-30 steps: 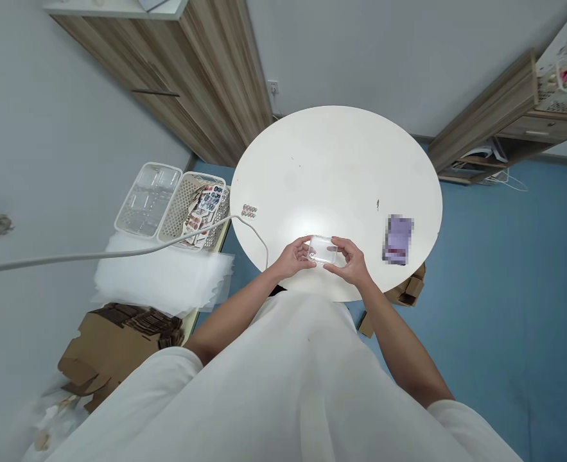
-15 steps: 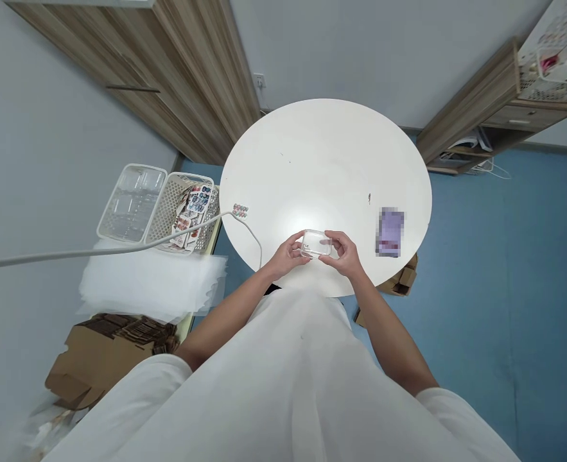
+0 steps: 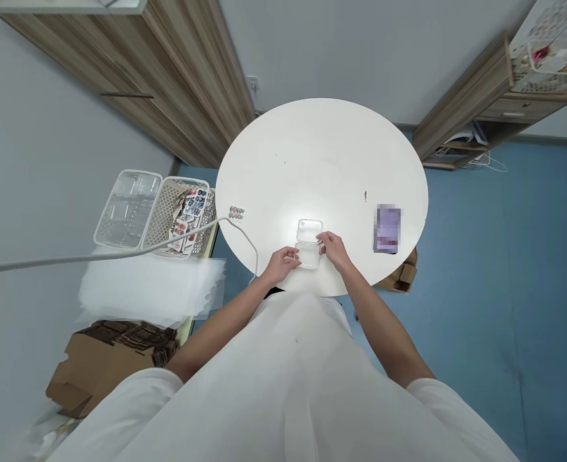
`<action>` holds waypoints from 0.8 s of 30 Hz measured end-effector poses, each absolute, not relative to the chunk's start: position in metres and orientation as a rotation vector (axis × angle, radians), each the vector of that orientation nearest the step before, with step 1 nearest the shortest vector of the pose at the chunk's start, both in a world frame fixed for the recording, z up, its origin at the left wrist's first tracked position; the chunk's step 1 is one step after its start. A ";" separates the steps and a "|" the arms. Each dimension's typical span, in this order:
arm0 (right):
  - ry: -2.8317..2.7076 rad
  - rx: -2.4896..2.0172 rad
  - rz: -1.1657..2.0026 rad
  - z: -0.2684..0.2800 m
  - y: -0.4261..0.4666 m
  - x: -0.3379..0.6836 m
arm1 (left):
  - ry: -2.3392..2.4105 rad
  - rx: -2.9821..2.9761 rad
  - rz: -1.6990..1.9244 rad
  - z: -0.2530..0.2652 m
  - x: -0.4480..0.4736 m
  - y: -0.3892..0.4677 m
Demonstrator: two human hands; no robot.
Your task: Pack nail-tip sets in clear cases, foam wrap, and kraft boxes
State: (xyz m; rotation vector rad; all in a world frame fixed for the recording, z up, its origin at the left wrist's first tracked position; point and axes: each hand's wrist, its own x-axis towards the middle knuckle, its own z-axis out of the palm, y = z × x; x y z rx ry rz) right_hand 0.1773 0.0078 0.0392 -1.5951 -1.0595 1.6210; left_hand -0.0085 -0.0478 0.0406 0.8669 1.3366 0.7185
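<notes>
A small clear plastic box (image 3: 307, 255) lies at the near edge of the white round table, its hinged lid (image 3: 309, 230) swung open away from me. My left hand (image 3: 282, 264) grips the box's left side between thumb and fingers. At the right side, near the hinge, my right hand (image 3: 332, 248) has its fingers closed on the box's edge. Nothing can be made out inside the box. To the left on the table lies a small sheet of colourful press-on nails (image 3: 236, 213).
A pale cable (image 3: 196, 226) arches over the table's left edge. A pixelated purple item (image 3: 388, 229) lies on the table (image 3: 331, 147) at right. Left of it stand a white basket (image 3: 155, 221) with nail sheets, a bin of clear boxes (image 3: 131, 212) and cardboard (image 3: 95, 366).
The clear box, closed between my hands before, is now open with its lid laid back. My hands have moved slightly towards me and to the left.
</notes>
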 end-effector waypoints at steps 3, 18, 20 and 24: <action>-0.994 -1.665 1.603 0.031 -0.008 0.175 | 1.375 0.846 0.724 0.032 -0.006 -0.049; -1.360 -1.871 1.390 0.007 -0.070 0.163 | 1.691 1.163 0.572 0.002 0.007 -0.054; -1.369 -1.868 1.390 0.005 -0.073 0.162 | 1.749 1.236 0.522 0.004 0.009 -0.057; -1.355 -1.826 1.390 0.000 -0.079 0.157 | 1.746 1.242 0.480 0.004 0.012 -0.061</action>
